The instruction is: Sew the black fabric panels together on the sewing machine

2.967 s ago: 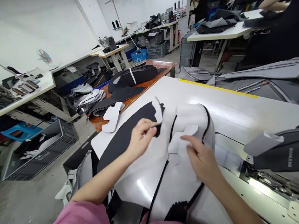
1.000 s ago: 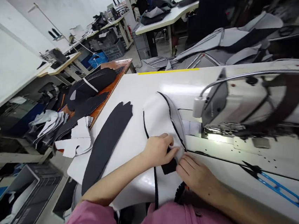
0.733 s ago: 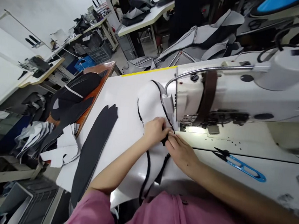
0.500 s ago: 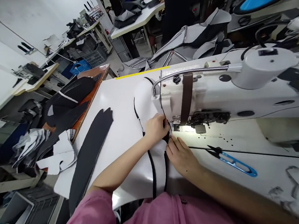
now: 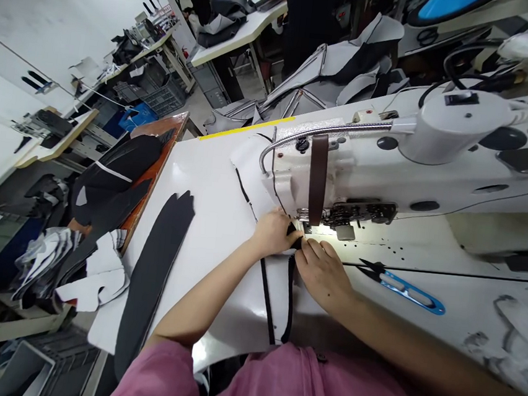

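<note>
My left hand is closed on a white fabric piece with black edging, just left of the sewing machine's presser foot area. The black part of the fabric shows between my two hands, right in front of the needle area. My right hand has its fingers bent together, with the tips pinching the same fabric's edge; its thumb is mostly hidden. Above both hands is the white sewing machine, its lamp lighting the bed. The fabric runs down over the table edge towards my body.
Blue thread snips lie right of my right hand. A long dark fabric panel lies on the white table at the left. Stacked cut pieces fill a side bench. Sewn grey pieces are heaped behind the machine.
My left hand has shifted slightly down relative to the machine, and the fingers of both hands are closer together at the fabric. The whole view has moved a little.
</note>
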{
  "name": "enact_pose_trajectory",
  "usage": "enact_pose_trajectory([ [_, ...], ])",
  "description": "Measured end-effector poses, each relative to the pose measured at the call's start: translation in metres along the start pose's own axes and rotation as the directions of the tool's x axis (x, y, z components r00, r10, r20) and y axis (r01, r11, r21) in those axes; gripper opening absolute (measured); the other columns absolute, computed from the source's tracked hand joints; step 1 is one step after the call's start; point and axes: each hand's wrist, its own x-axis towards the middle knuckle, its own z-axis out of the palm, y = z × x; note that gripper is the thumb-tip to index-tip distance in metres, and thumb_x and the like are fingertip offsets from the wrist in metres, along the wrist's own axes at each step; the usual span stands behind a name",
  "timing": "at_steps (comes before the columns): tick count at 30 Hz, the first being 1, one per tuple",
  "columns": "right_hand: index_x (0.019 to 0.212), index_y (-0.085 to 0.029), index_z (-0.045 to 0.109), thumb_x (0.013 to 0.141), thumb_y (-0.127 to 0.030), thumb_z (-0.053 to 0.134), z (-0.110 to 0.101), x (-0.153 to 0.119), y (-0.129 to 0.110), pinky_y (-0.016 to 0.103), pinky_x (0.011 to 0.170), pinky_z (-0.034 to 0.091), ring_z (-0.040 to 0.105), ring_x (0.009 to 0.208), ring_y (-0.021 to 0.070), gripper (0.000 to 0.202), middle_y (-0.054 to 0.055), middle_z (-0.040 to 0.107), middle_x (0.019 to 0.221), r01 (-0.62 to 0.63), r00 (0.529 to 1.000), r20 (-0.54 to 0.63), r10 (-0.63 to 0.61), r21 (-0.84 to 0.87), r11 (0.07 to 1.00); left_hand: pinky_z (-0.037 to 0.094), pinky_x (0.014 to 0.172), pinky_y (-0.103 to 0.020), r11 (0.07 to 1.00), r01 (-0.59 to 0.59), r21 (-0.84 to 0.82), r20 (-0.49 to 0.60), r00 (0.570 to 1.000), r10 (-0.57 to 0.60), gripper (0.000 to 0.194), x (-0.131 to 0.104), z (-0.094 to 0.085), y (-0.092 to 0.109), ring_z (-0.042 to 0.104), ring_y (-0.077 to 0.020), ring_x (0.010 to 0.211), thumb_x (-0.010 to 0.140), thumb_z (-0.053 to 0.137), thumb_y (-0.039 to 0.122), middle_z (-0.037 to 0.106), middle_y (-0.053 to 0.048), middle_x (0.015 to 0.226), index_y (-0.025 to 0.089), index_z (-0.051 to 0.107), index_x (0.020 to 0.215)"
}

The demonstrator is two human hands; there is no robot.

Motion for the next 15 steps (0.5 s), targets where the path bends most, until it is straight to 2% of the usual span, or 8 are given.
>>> enact_pose_trajectory([
  [5, 0.073, -0.014, 0.058, 0.079, -0.001, 0.046, -0.005, 0.0, 0.005, 0.036, 0.078, 0.037, 0.051, 0.084, 0.024, 0.019, 0.011, 0.06, 0.079, -0.026, 0.999, 0.043, 0.025, 0.018, 1.0, 0.047, 0.085, -0.036, 0.975, -0.037, -0.219, -0.083, 0.996, 0.019, 0.018, 0.008, 0.008, 0.002, 0.058, -0.0215, 0.088, 0.074, 0.062, 0.03, 0.065, -0.008, 0.09, 0.016, 0.062, 0.085],
  [8, 0.073, -0.014, 0.057, 0.079, -0.002, 0.046, -0.004, -0.002, 0.008, 0.037, 0.079, 0.036, 0.051, 0.085, 0.0248, 0.018, 0.012, 0.059, 0.079, -0.04, 0.998, 0.047, 0.039, 0.026, 0.999, 0.046, 0.087, -0.036, 0.959, -0.064, -0.275, -0.15, 0.988, 0.023, 0.016, 0.011, 0.013, 0.003, 0.057, -0.0203, 0.088, 0.073, 0.06, 0.025, 0.065, -0.006, 0.091, 0.018, 0.062, 0.086],
  [11, 0.074, -0.014, 0.058, 0.078, 0.001, 0.044, -0.001, -0.003, 0.008, 0.037, 0.081, 0.036, 0.051, 0.088, 0.0256, 0.021, 0.013, 0.06, 0.08, -0.051, 0.997, 0.051, 0.052, -0.009, 0.999, 0.048, 0.08, -0.035, 0.958, -0.086, -0.274, -0.122, 0.991, 0.055, 0.006, 0.018, 0.015, 0.001, 0.056, -0.0189, 0.079, 0.073, 0.058, 0.024, 0.063, -0.004, 0.079, 0.018, 0.059, 0.074],
  [15, 0.074, -0.014, 0.059, 0.08, 0.0, 0.045, 0.0, -0.002, 0.007, 0.037, 0.081, 0.038, 0.053, 0.087, 0.0253, 0.021, 0.014, 0.061, 0.083, -0.033, 0.998, 0.045, 0.037, -0.085, 0.996, 0.047, 0.07, -0.031, 0.946, -0.142, -0.29, -0.072, 0.989, 0.126, 0.014, 0.024, 0.012, -0.003, 0.053, -0.0167, 0.069, 0.075, 0.054, 0.023, 0.059, -0.002, 0.067, 0.018, 0.054, 0.062],
])
